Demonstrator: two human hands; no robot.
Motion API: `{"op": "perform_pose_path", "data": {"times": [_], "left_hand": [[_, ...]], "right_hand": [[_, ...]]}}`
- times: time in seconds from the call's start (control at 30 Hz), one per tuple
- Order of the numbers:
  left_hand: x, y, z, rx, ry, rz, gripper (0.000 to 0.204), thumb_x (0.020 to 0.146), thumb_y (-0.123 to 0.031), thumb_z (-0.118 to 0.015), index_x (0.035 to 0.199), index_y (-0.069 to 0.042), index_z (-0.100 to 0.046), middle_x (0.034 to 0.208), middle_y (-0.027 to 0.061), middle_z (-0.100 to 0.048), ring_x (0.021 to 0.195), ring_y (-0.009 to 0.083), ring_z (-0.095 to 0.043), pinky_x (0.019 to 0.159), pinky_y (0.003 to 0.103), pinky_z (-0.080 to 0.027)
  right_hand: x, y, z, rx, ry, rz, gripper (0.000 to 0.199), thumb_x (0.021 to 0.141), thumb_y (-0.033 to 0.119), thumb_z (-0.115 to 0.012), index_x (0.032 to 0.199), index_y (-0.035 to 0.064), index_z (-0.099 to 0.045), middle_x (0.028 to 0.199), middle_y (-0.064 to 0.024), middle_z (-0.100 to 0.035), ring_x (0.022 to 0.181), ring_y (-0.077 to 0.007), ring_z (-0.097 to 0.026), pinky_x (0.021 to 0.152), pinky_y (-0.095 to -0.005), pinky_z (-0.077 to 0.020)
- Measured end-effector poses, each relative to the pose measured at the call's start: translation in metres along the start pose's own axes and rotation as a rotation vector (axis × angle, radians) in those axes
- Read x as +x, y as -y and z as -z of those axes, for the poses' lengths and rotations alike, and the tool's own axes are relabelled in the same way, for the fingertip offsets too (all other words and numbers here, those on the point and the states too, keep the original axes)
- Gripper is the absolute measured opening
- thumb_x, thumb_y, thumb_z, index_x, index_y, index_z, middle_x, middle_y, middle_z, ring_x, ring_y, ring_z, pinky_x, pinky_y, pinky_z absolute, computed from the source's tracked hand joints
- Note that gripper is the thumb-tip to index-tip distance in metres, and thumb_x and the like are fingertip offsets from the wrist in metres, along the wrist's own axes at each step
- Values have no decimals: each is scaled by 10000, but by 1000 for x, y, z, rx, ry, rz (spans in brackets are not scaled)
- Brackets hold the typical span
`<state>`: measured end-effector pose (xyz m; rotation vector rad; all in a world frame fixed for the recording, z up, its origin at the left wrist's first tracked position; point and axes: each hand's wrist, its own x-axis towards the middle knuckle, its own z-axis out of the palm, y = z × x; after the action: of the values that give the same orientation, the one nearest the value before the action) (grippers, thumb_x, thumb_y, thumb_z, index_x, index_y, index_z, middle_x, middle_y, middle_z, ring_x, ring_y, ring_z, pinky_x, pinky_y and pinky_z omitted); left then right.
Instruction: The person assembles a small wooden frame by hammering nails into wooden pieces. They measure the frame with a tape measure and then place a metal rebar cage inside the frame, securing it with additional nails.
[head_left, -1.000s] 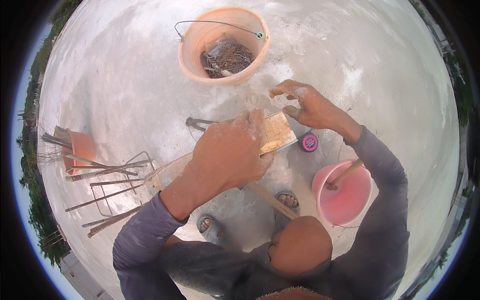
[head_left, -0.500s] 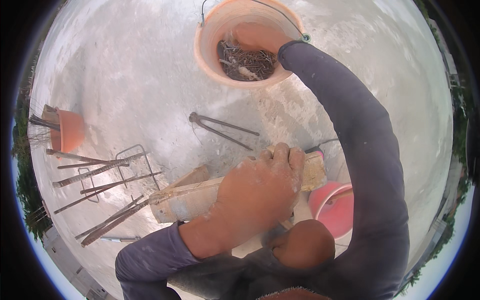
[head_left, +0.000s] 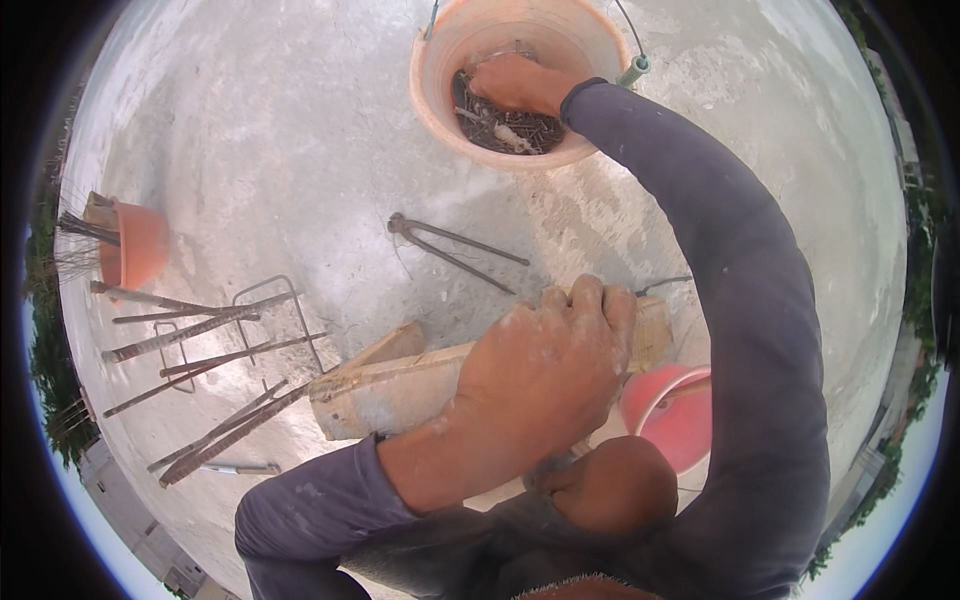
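My right hand (head_left: 525, 83) reaches down into an orange bucket (head_left: 440, 112), its fingers pointing into a heap of nails (head_left: 510, 130) at the bottom. Those fingertips are hidden, so I cannot see what they grip. A pale lump lies among the nails. My left hand (head_left: 548, 365) is closed, knuckles up, over a thick wooden beam (head_left: 385, 395) in front of me. Whatever is inside its curled fingers is hidden from view. Beyond the beam, end-cutting pincers (head_left: 400, 224) lie on the concrete with their handles apart.
Several rebar pieces (head_left: 215, 340) and bent wire stirrups (head_left: 300, 310) lie to the left. Farther left stands a small orange bucket (head_left: 143, 245) holding wires and wood. A pink bucket (head_left: 680, 440) is at the right, beside my bare knee (head_left: 615, 490).
The view has shifted slightly, moving most things a little. My right hand, blurred before, now shows clearly among the nails. My left hand stays closed over the beam.
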<state>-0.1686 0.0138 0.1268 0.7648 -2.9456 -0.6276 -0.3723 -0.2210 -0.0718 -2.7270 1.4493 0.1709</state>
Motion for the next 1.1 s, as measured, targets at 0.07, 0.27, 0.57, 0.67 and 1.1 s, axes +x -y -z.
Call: {"op": "perform_pose_path", "data": {"times": [0.07,0.27,0.57,0.67,1.1], "left_hand": [[-1,0,0,-15,13,5,405,762,-298,-787,977,-68,-532,857,63,-549,685,221,-673,529,356,-529],[-2,-1,-1,-4,27,21,450,764,-331,-804,1011,-67,-536,870,63,-550,703,225,-674,538,358,-532],[-1,0,-2,6,42,29,446,757,-322,-794,1016,-68,-534,878,71,-552,730,232,-671,565,369,-541],[-1,0,-1,0,6,35,439,759,-312,-787,1028,-65,-542,899,88,-572,750,260,-683,588,386,-550],[-1,-7,-6,-183,-55,65,608,778,-330,-822,1288,-81,-606,1076,159,-741,953,366,-727,814,461,-579]], "right_hand": [[1,1,-6,8,35,53,132,876,16,-613,909,-1,-740,1107,-178,-704,944,-387,-720,848,-475,-589],[-1,3,-24,-14,-70,130,142,869,-26,-600,972,-14,-697,1270,-180,-620,986,-391,-711,894,-489,-569],[-20,-9,27,422,-429,-221,328,937,48,-616,1253,-29,-661,1137,-193,-720,940,-328,-734,814,-381,-593],[-28,-9,53,1162,-403,-500,268,877,36,-704,1140,-11,-719,1172,-143,-707,1001,-267,-696,851,-356,-557],[-222,94,149,2179,-674,-207,389,833,115,-708,1192,-33,-681,1026,-155,-717,881,-294,-695,803,-383,-567]]}}
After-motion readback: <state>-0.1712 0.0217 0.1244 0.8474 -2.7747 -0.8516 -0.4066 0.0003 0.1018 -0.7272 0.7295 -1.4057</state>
